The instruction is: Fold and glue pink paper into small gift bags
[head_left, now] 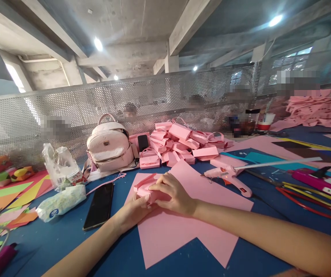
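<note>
Both my hands meet over pink paper sheets (179, 234) near the middle of the blue table. A small folded pink paper box (145, 186) is between them, partly hidden by my fingers. My left hand (135, 211) grips its near side, thumb on top. My right hand (173, 194) has bent fingers closed on its right side. Behind the hands lies a heap of similar pink paper boxes (179, 134), some with strap-like handles. To the right of my right hand, a pink glue gun (229, 175) rests on its side with a long glue stick in its back.
At left are a black phone (99, 206), a tissue pack (61, 203) and a plastic bag (60, 165). A pale backpack (107, 144) stands behind. Scissors (312, 200) and a magenta power strip (321, 182) lie at right. A perforated metal screen (154, 90) borders the far side.
</note>
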`<state>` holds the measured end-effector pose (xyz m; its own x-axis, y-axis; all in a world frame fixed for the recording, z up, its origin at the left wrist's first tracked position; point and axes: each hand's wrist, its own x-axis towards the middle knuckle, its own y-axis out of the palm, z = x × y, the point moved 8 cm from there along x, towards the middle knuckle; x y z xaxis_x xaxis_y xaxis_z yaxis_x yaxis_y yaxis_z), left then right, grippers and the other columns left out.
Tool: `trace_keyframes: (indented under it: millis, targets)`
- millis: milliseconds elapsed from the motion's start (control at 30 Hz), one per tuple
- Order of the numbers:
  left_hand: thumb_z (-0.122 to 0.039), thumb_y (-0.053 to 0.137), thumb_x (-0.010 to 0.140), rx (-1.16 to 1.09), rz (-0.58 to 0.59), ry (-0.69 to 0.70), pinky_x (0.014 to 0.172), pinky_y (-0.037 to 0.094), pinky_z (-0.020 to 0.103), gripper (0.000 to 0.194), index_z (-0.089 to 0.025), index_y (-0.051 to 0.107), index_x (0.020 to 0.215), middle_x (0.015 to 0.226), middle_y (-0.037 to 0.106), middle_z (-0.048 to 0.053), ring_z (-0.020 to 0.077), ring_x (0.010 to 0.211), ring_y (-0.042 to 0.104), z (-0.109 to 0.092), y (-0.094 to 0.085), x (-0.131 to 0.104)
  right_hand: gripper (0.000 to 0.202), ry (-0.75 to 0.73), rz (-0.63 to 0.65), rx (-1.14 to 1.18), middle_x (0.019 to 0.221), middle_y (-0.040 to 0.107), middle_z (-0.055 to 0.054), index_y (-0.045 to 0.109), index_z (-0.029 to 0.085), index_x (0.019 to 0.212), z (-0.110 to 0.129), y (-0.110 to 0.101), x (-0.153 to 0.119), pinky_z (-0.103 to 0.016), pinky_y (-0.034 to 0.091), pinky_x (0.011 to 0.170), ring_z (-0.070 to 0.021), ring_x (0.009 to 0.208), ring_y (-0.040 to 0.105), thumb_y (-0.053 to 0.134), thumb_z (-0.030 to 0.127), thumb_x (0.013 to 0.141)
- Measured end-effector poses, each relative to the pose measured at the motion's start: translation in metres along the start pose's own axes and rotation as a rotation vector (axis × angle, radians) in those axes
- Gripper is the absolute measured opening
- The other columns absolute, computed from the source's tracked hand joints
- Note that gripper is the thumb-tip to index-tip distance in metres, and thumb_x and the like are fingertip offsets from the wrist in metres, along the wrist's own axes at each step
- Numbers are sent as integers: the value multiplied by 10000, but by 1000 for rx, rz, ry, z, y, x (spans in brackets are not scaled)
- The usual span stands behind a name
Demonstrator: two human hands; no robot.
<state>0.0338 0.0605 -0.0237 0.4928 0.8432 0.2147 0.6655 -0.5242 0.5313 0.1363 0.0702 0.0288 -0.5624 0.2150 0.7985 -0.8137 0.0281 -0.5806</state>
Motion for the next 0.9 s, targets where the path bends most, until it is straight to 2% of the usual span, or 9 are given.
trace_keyframes:
  millis: [267, 533, 800, 900]
  targets:
    - [-232, 727, 870, 7, 30, 10, 1108, 376, 404, 542, -204, 562, 1386, 1384, 591, 138, 278, 1315, 512, -1, 2, 1, 305, -45, 11, -31, 904, 554, -23, 624, 256, 1172, 5, -1, 1, -372, 421, 799, -213, 869, 498, 667, 221, 873]
    - [-200, 708, 883, -16, 23, 17, 1097, 398, 359, 484, -236, 592, 1352, 1383, 601, 98, 256, 1320, 512, -2, 4, -2, 305, -66, 14, -65, 896, 563, -24, 609, 260, 1180, 8, -1, 3, -375, 438, 813, -216, 885, 513, 633, 207, 880]
    - [-126, 717, 860, -54, -28, 27, 1071, 421, 327, 459, -223, 637, 1301, 1195, 703, 66, 203, 1160, 622, -3, 2, -2, 159, -72, 16, -71, 888, 565, -30, 660, 255, 1045, 9, -1, 3, -385, 421, 811, -217, 871, 506, 639, 238, 889]
    - [-127, 728, 849, -60, -40, 17, 1100, 395, 346, 466, -208, 638, 1299, 1199, 702, 74, 218, 1189, 610, -2, 0, -2, 165, -51, 13, -66, 890, 562, -31, 668, 255, 1065, 7, -1, 2, -376, 417, 795, -214, 864, 504, 644, 264, 902]
